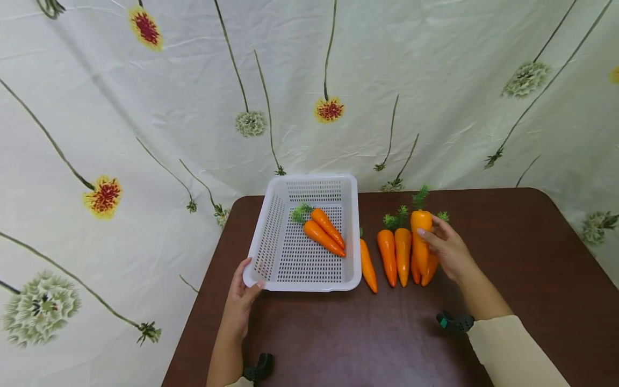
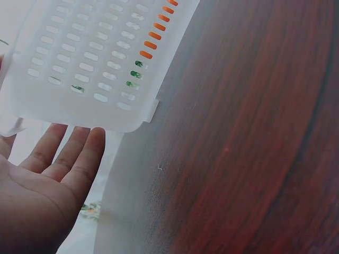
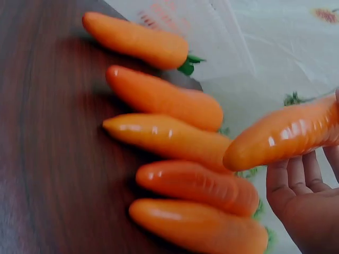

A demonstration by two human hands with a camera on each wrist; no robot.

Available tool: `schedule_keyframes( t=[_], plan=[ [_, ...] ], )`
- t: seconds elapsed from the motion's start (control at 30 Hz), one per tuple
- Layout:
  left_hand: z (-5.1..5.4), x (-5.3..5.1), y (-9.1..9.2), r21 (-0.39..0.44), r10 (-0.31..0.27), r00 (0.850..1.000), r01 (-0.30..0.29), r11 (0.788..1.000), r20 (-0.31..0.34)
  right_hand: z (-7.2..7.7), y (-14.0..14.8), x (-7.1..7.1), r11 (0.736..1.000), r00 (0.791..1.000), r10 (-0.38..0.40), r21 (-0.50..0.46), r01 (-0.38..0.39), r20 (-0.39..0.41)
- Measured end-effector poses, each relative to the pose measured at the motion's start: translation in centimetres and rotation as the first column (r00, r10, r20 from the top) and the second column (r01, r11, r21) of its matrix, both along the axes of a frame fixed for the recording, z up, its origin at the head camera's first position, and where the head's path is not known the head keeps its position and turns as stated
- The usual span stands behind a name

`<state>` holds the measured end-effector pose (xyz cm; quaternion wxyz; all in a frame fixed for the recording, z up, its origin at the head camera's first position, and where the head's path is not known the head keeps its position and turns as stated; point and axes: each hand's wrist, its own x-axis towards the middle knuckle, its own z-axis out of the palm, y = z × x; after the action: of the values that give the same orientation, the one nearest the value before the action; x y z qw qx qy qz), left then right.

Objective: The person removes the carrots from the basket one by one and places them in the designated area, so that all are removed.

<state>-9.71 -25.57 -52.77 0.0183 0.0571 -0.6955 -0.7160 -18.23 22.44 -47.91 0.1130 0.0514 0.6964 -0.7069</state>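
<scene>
A white perforated plastic basket [image 1: 309,286] stands on the table, tilted a little in the head view, with two orange carrots [image 1: 323,239] with green tops inside. My left hand [image 1: 238,303] grips its near left corner, thumb at the rim and fingers along the outer side. In the left wrist view those fingers [image 2: 82,161] reach the basket's wall [image 2: 79,106]. My right hand [image 1: 452,251] pinches a carrot [image 1: 422,228] by its thick upper part, raised above the others. Several more carrots [image 3: 164,95] lie in a row on the table, tips toward me, just right of the basket.
The dark brown wooden table [image 1: 348,338] has rounded far corners. Behind it hangs a pale cloth [image 1: 300,64] printed with flowers. A dark band [image 1: 258,368] is on the left wrist and another dark band [image 1: 454,321] on the right.
</scene>
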Motion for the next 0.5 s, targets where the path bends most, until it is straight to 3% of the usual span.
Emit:
schedule_keyframes(
  t=[0.3,0.5],
  plan=[
    [0.0,0.0,0.0,0.003,0.0,1.0,0.0,1.0,0.002,-1.3,2.2,1.3,0.993,0.993,-0.112,-0.039,0.111,-0.028],
    [0.1,0.1,0.0,-0.003,-0.003,1.0,0.003,1.0,-0.001,-1.9,3.3,1.8,0.989,0.988,-0.151,-0.003,0.151,-0.017]
  ],
)
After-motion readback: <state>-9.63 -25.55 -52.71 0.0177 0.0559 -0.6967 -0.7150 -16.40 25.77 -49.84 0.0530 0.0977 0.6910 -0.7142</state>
